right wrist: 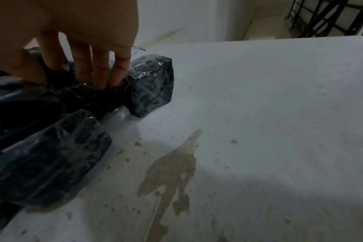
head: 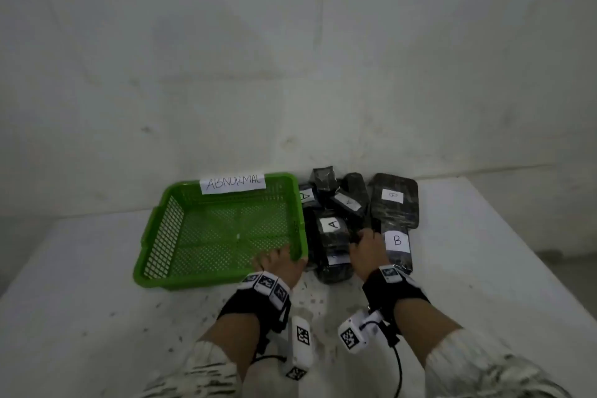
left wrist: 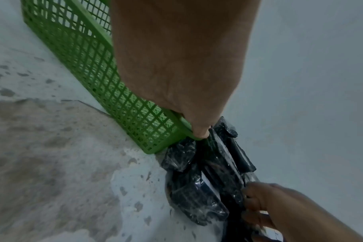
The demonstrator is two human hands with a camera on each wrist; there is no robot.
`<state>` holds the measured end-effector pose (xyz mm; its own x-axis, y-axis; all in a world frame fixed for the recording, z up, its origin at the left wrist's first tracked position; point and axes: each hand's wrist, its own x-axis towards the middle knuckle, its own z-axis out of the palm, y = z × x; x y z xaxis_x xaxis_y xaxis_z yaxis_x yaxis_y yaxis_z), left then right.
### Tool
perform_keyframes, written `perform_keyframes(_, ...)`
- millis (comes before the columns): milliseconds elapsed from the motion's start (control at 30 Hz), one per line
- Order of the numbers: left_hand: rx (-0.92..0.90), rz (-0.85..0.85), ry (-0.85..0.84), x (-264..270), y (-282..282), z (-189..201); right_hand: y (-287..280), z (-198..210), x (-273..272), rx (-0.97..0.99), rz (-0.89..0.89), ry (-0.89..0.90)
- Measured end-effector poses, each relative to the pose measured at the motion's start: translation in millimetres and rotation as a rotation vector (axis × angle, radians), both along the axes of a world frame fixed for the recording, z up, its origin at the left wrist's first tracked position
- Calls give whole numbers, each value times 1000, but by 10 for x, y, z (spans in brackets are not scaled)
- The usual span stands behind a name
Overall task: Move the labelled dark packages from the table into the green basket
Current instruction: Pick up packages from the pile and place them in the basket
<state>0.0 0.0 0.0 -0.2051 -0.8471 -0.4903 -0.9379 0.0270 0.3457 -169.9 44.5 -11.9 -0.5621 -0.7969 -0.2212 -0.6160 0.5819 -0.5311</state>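
Note:
A green mesh basket [head: 151, 236] with an "ABNORMAL" paper label [head: 232, 183] sits left of centre, and nothing lies inside it. My left hand [head: 279, 257] grips its near right corner; in the left wrist view the thumb [left wrist: 199, 129] presses on the basket's [left wrist: 89, 73] rim. Right beside the basket lies a pile of several dark plastic-wrapped packages, among them one labelled A [head: 332, 236] and one labelled B [head: 399, 255]. My right hand [head: 366, 236] reaches between those two. Its fingers [right wrist: 100, 77] curl down and pinch the wrap of a dark package [right wrist: 89, 96] in the pile.
A larger dark package [head: 394, 203] lies at the back right of the pile, near the wall. The white table [head: 484, 268] has worn brown patches [right wrist: 172, 172] in front. Its right edge drops away, and a dark metal frame [right wrist: 321, 16] stands beyond it.

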Motion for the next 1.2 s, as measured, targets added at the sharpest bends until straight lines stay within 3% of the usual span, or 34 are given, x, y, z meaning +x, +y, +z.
perform_keyframes(167,167,-132,-82,72,-204,86,-224,110,21,125,-4,-53)
perform_keyframes(333,183,-186,-166,49,-220,64,-390,111,115,215,-30,-34)
perform_keyframes(433,171,-198,-174,38,-194,92,-425,72,98,107,-102,-121)
perform_keyframes(667,197,-196,9,151,-221,90,-273,30,140,-363,-397,-702)
perform_keyframes(800,163,-86,242,165,-197,104,-67,100,281,-520,-464,-954)
perform_keyframes(900,163,61,656,226,-175,157,110,241,480,-578,-361,-1154)
perform_keyframes(1033,257,207,1057,341,-88,305,241,333,791,-538,-183,-1220)
perform_keyframes(1200,243,323,1174,513,-22,311,254,337,1054,-408,-65,-1191)
